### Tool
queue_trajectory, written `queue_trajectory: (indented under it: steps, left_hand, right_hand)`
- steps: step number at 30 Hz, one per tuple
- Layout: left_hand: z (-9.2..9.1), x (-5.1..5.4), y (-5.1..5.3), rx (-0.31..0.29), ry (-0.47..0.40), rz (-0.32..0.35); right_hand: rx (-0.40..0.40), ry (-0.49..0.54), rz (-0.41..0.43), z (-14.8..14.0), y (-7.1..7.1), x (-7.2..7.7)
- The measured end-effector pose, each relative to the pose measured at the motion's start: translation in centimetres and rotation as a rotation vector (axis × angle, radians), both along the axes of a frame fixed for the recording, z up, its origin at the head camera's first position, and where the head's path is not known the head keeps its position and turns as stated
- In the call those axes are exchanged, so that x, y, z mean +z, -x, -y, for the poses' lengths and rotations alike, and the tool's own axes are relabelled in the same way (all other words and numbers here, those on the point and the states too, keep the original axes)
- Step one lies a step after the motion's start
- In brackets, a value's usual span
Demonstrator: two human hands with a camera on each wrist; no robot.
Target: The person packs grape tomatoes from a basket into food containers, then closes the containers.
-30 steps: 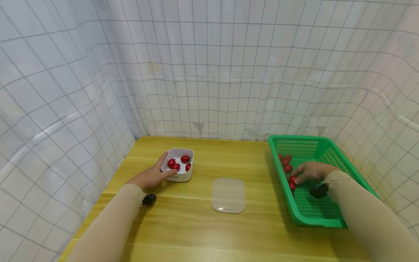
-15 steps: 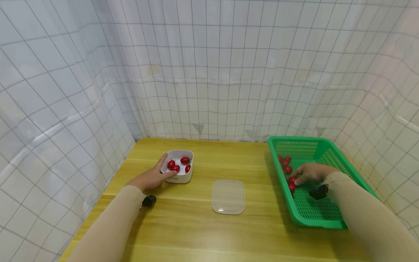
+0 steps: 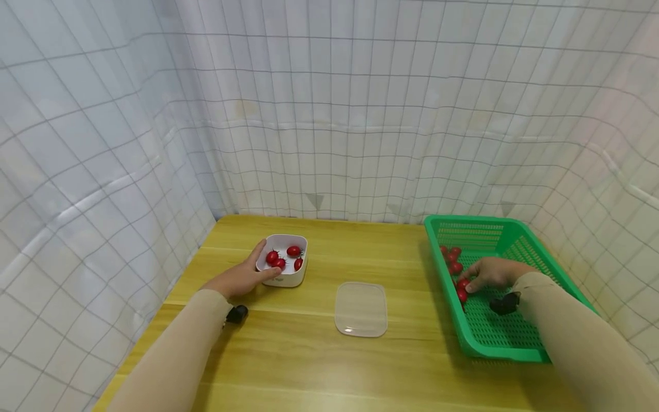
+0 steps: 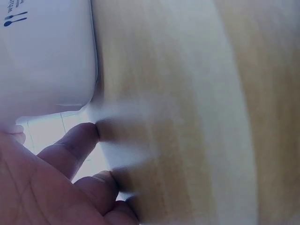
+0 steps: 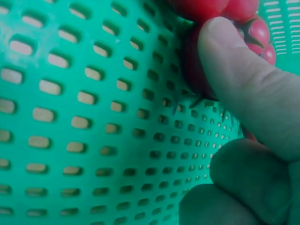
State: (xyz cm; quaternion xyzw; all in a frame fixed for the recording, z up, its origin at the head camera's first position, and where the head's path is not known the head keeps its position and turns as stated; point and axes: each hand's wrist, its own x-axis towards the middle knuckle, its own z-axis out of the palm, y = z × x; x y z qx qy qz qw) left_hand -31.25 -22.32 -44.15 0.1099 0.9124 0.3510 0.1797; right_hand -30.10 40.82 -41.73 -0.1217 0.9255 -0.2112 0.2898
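Observation:
At the left of the table, my left hand (image 3: 241,279) holds the corner of a white square container (image 3: 286,280), thumb along its front wall and fingers at its left side. Several red cherry tomatoes (image 3: 293,251) with green stems lie inside it. In the left wrist view the container's wall (image 4: 51,56) bears a printed fork and spoon. My right hand (image 3: 491,272) reaches into a green basket (image 3: 465,337). Close up in the right wrist view, its thumb (image 5: 229,51) presses a dark red cherry tomato (image 5: 193,70); the opposing fingertips are hidden. More tomatoes lie along the basket's left wall.
A translucent square lid (image 3: 361,310) lies flat on the wooden table (image 3: 309,366) between the container and the basket. A white gridded curtain (image 3: 360,126) encloses the back and sides. Each wrist carries a small black camera.
The view has shifted slightly. Both hands stay in place, the left at the container and the right among the tomatoes in the basket.

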Motion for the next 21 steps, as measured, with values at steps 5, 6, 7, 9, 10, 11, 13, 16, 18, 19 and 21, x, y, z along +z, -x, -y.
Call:
queue_trajectory:
  steps: [5,6,7,9,10,11,13,16,18,19,21]
  left_hand:
    - [0.0,-0.1,0.0,-0.002,0.003,-0.006]
    - [0.0,-0.1,0.0,-0.001,0.003,-0.008]
    - [0.0,-0.1,0.0,-0.001,0.006,-0.009]
    - [0.0,-0.1,-0.1,-0.003,0.01,-0.009]
    - [0.0,-0.1,-0.1,-0.004,0.012,-0.009]
    - [0.1,-0.1,-0.1,-0.002,0.011,-0.009]
    - [0.1,-0.1,-0.2,-0.001,0.013,-0.009]
    - [0.1,0.0,-0.1,0.003,0.006,-0.006]
    - [0.0,0.0,-0.1,0.004,0.005,-0.004]
    - [0.0,0.0,0.0,0.005,0.003,-0.002]
    - [-0.1,0.0,0.0,0.006,0.005,-0.001]
  right_hand:
    - [0.016,0.007,-0.009,-0.1,0.0,0.0]
    - [0.017,0.009,-0.01,0.0,-0.1,0.1]
    - [0.015,0.012,-0.01,0.1,-0.2,0.3]
    - [0.016,0.013,-0.011,0.2,-0.2,0.5]
    - [0.017,0.016,-0.011,0.3,-0.2,0.7]
    - [0.007,0.019,-0.01,0.4,-0.2,0.9]
    - [0.02,0.008,-0.03,0.6,-0.3,1.3]
    - [0.027,-0.005,-0.067,0.7,-0.3,2.1]
    - [0.003,0.01,-0.077,0.7,-0.3,2.8]
    - [-0.024,0.029,-0.072,0.6,-0.3,3.2]
    - [-0.069,0.074,-0.069,0.6,-0.2,4.3]
